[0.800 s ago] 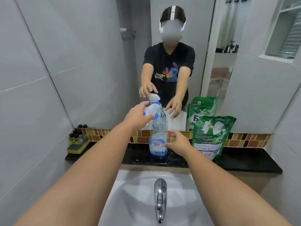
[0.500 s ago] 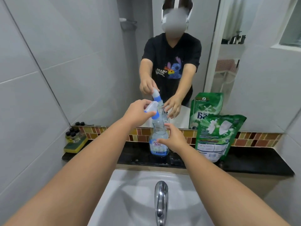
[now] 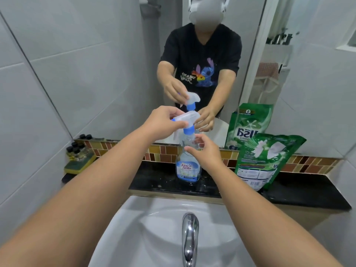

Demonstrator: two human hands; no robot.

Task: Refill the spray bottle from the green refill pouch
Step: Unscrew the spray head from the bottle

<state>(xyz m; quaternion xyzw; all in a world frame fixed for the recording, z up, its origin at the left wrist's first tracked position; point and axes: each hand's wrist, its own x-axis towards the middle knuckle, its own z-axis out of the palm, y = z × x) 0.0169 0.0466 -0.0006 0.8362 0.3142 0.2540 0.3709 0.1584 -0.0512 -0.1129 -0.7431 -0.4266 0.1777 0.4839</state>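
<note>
A clear spray bottle point(image 3: 187, 168) with a blue-and-white label stands upright on the black ledge point(image 3: 300, 191) behind the sink. Its white trigger head point(image 3: 54, 117) with a blue collar sits on top, and my left hand point(image 3: 163, 122) grips that head from the left. My right hand point(image 3: 205, 153) is at the bottle's neck, fingers curled around its right side. The green refill pouch point(image 3: 264, 160) stands upright on the ledge just right of the bottle, leaning against the mirror, untouched.
A white sink point(image 3: 144, 228) with a chrome tap point(image 3: 189, 237) lies below the ledge. A yellow-green sponge point(image 3: 80, 164) with small dark-capped bottles point(image 3: 76, 149) sits at the ledge's left end. The mirror point(image 3: 212, 54) rises behind, tiled walls on both sides.
My right hand rose from the bottle's lower body to its neck. My left hand has shifted its hold on the trigger head, which now points left. The camera has moved closer.
</note>
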